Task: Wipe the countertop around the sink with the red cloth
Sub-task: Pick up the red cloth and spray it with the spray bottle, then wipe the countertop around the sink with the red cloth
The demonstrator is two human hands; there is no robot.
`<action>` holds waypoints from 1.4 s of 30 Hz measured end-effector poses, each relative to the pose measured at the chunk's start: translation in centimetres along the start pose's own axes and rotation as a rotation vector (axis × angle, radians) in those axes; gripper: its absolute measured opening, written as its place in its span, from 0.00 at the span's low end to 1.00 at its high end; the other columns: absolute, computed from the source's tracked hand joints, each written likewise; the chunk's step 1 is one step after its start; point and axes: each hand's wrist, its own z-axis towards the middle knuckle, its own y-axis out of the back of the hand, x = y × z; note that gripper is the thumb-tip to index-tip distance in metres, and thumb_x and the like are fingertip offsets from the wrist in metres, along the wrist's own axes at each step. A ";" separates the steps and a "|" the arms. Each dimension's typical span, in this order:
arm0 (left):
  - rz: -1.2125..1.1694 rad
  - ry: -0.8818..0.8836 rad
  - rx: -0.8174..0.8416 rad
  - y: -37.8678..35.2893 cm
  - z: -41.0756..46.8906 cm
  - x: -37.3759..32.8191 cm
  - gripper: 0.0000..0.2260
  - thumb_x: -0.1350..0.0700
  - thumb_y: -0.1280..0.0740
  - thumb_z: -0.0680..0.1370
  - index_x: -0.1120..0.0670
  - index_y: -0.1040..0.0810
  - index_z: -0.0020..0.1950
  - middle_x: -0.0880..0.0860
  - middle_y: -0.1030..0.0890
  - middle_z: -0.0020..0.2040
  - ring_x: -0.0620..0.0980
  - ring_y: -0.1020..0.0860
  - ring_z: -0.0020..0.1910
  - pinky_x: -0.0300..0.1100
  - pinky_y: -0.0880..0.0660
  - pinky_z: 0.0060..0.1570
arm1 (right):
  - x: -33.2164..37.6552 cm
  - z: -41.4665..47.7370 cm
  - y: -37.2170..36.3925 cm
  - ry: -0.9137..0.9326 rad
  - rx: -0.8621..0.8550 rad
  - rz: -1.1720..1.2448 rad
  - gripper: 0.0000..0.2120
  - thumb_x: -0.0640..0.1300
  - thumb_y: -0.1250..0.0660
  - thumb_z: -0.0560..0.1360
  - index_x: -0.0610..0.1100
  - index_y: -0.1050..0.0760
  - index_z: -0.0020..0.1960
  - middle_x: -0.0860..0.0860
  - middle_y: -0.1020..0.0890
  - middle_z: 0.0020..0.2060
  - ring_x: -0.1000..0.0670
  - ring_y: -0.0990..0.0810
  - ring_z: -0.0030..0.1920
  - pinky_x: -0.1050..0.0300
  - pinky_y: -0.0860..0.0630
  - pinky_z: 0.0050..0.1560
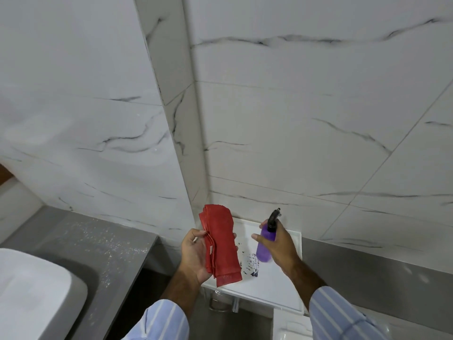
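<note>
The folded red cloth (221, 244) sits low at frame centre, gripped in the left hand (196, 253). Just right, the right hand (282, 244) clasps a purple spray bottle (266, 244) above a white tray (274, 285). The grey worktop (98, 241) and sink (31, 295) lie lower left.

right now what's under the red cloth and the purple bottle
A white tray lies below the red cloth and purple spray bottle, with blue markings showing between the hands. The tray parts behind cloth, bottle and hands are hidden.
</note>
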 end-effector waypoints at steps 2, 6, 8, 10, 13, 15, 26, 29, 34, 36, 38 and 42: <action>0.013 0.004 -0.015 0.4 0.2 0.1 0.33 0.46 0.40 0.75 0.61 0.27 0.76 0.67 0.24 0.68 0.67 0.23 0.60 0.62 0.30 0.69 | -1.4 0.9 -0.6 -0.006 -0.024 -0.049 0.30 0.53 0.19 0.65 0.44 0.24 0.62 0.50 0.18 0.54 0.44 0.20 0.56 0.49 0.20 0.58; 0.016 0.003 0.001 0.9 0.1 0.1 0.32 0.46 0.41 0.75 0.61 0.27 0.75 0.67 0.24 0.68 0.66 0.22 0.60 0.61 0.28 0.67 | -4.1 1.7 -1.2 0.029 -0.031 -0.045 0.30 0.50 0.19 0.66 0.42 0.25 0.63 0.50 0.19 0.54 0.43 0.20 0.58 0.43 0.18 0.60; 0.014 0.005 0.016 1.1 -0.1 0.2 0.32 0.46 0.41 0.75 0.62 0.26 0.75 0.67 0.24 0.68 0.66 0.22 0.60 0.62 0.31 0.71 | -5.4 1.8 -1.3 0.052 -0.022 -0.041 0.28 0.50 0.20 0.65 0.44 0.25 0.61 0.50 0.19 0.54 0.41 0.20 0.59 0.45 0.18 0.58; 0.014 0.008 0.012 1.7 -0.2 0.4 0.33 0.47 0.40 0.74 0.62 0.27 0.75 0.67 0.25 0.69 0.66 0.22 0.60 0.63 0.37 0.75 | -6.3 1.7 -1.5 0.071 -0.012 -0.026 0.27 0.52 0.20 0.63 0.50 0.25 0.59 0.51 0.19 0.54 0.41 0.21 0.60 0.47 0.18 0.56; 0.011 0.021 0.014 2.1 -0.7 0.7 0.31 0.47 0.42 0.75 0.62 0.24 0.73 0.67 0.23 0.66 0.66 0.22 0.60 0.64 0.37 0.75 | -6.4 1.6 -1.0 0.095 0.027 -0.045 0.37 0.51 0.18 0.62 0.52 0.28 0.67 0.52 0.22 0.63 0.45 0.23 0.66 0.48 0.20 0.62; 0.001 0.013 0.027 2.1 -1.5 1.0 0.29 0.47 0.43 0.76 0.62 0.20 0.69 0.66 0.20 0.63 0.66 0.21 0.59 0.64 0.36 0.74 | -6.5 1.3 0.2 0.057 0.035 -0.112 0.55 0.51 0.13 0.58 0.49 0.37 0.78 0.56 0.29 0.71 0.51 0.30 0.70 0.51 0.28 0.69; -0.032 0.010 0.058 4.3 -9.2 -1.2 0.31 0.53 0.45 0.76 0.65 0.33 0.77 0.68 0.28 0.68 0.66 0.26 0.62 0.60 0.32 0.68 | -3.1 -10.9 -4.7 -0.272 0.320 0.028 0.50 0.83 0.29 0.49 0.42 0.15 0.50 0.45 0.11 0.42 0.43 0.13 0.46 0.53 0.19 0.47; -0.012 0.013 0.102 7.2 -11.0 -3.0 0.28 0.56 0.43 0.75 0.64 0.30 0.74 0.69 0.29 0.67 0.66 0.24 0.60 0.60 0.31 0.69 | 2.1 -8.3 -11.9 -0.371 0.428 0.343 0.33 0.70 0.33 0.74 0.44 0.20 0.65 0.43 0.13 0.55 0.43 0.14 0.53 0.45 0.19 0.51; 0.132 0.054 0.137 13.8 -13.8 -8.6 0.31 0.58 0.43 0.78 0.65 0.42 0.82 0.70 0.37 0.72 0.66 0.28 0.64 0.59 0.33 0.71 | 9.0 -5.0 -22.3 -0.368 0.565 0.450 0.17 0.40 0.29 0.78 0.33 0.21 0.64 0.34 0.14 0.55 0.40 0.12 0.46 0.53 0.16 0.33; 0.156 0.106 0.076 16.9 -14.8 -12.3 0.30 0.60 0.38 0.78 0.64 0.38 0.81 0.70 0.33 0.73 0.64 0.24 0.63 0.58 0.30 0.70 | 10.3 -3.7 -26.5 -0.341 0.541 0.406 0.15 0.36 0.28 0.75 0.32 0.19 0.61 0.35 0.13 0.53 0.43 0.11 0.47 0.55 0.14 0.39; 0.272 0.085 -0.048 19.9 -16.0 -16.6 0.26 0.62 0.32 0.77 0.65 0.28 0.75 0.71 0.25 0.71 0.61 0.19 0.60 0.58 0.27 0.71 | 10.8 -2.1 -30.6 -0.296 0.520 0.357 0.19 0.39 0.23 0.70 0.33 0.17 0.58 0.35 0.13 0.53 0.43 0.11 0.47 0.55 0.14 0.42; 0.618 -0.049 -0.316 24.5 -18.6 -24.6 0.16 0.62 0.26 0.75 0.62 0.17 0.63 0.64 0.14 0.60 0.54 0.13 0.48 0.48 0.17 0.57 | 11.6 0.9 -37.9 -0.217 0.533 0.262 0.24 0.44 0.17 0.61 0.36 0.15 0.54 0.37 0.12 0.52 0.41 0.12 0.51 0.52 0.14 0.49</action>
